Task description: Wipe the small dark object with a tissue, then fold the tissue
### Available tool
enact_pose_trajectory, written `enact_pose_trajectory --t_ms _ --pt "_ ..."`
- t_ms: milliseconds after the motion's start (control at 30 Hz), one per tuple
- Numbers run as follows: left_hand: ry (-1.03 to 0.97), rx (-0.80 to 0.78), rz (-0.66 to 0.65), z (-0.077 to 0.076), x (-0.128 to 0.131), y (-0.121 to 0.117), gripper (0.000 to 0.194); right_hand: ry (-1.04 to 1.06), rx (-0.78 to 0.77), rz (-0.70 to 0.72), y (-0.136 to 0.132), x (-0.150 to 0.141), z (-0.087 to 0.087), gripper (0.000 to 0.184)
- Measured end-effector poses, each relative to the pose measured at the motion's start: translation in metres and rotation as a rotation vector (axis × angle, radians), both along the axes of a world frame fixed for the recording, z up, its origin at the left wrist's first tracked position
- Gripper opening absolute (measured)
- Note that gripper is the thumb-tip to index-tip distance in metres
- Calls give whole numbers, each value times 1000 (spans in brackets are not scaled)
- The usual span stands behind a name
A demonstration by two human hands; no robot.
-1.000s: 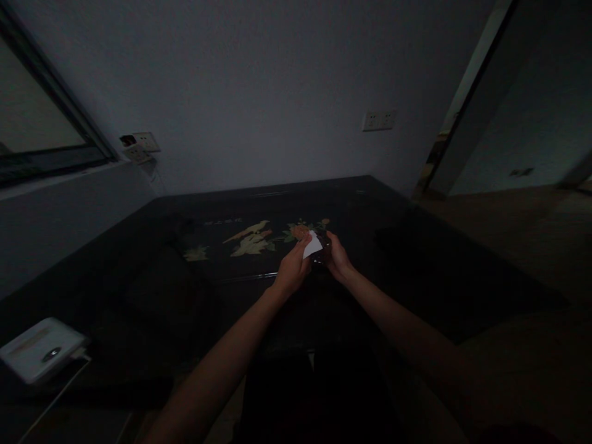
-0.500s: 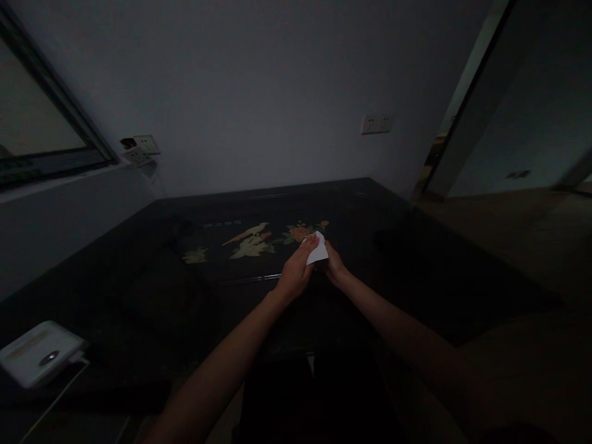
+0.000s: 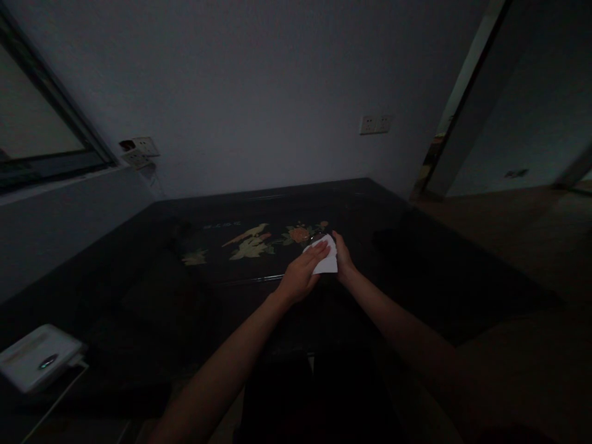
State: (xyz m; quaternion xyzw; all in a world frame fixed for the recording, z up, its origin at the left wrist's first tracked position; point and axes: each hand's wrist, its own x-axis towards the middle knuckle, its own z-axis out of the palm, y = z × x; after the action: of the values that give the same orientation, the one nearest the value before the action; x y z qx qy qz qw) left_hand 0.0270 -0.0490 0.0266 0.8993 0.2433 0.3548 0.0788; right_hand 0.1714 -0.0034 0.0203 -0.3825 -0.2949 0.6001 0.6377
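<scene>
The room is dim. Both my hands meet over a black table with a painted flower and bird design. My left hand lies with its fingers stretched over a small white sheet of paper. My right hand grips the sheet's right edge, thumb and fingers pinched on it. Something small and dark may lie under the paper, but I cannot make it out.
A white flat device with a cable sits at the lower left. Wall sockets are at the left and a double socket on the back wall. A doorway opens on the right; a dark window frame runs along the left.
The white paper has swung from a raised, folded tilt down to a flatter spread between my hands. My left fingers have stretched out over it and both hands shifted slightly right.
</scene>
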Motion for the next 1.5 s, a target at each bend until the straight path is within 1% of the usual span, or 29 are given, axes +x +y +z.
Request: enact_pose_trajectory --t_ms 100,233,333,400,500,600,700,900,1033,1133,1233,1367,1500 --pt "0 -3 -4 0 0 0 62 84 -91 -25 3 2 4 32" --pt "-12 5 17 -2 -1 3 60 142 -80 -61 6 4 5 31" --pt "-35 -5 62 -5 -2 5 57 166 -75 -58 7 6 4 30" --pt "-48 -37 100 -7 -3 6 55 203 -83 -57 7 7 5 30" --pt "-84 -125 139 -9 -3 7 54 248 -87 -69 6 7 8 28" --pt "-153 -235 174 -10 -1 8 56 240 -108 -48 3 5 11 30" --pt "-203 -304 186 -10 -1 8 57 223 -119 -18 1 3 11 32" --pt "-251 -350 196 -14 -2 13 57 173 -151 6 -2 -1 10 30" --pt "-283 -365 212 -16 -3 16 54 124 -147 106 -5 -5 8 29" --pt "-318 -358 223 -16 -4 17 51 73 -151 173 -7 -9 4 29" --pt "-335 -319 213 -17 -4 17 50 26 -135 182 -6 -14 -1 30" --pt "-281 -211 173 -17 -4 17 52 6 -43 156 -5 -17 -9 32" --pt "-200 -93 139 -13 -2 14 55 43 22 108 -3 -19 -17 30"
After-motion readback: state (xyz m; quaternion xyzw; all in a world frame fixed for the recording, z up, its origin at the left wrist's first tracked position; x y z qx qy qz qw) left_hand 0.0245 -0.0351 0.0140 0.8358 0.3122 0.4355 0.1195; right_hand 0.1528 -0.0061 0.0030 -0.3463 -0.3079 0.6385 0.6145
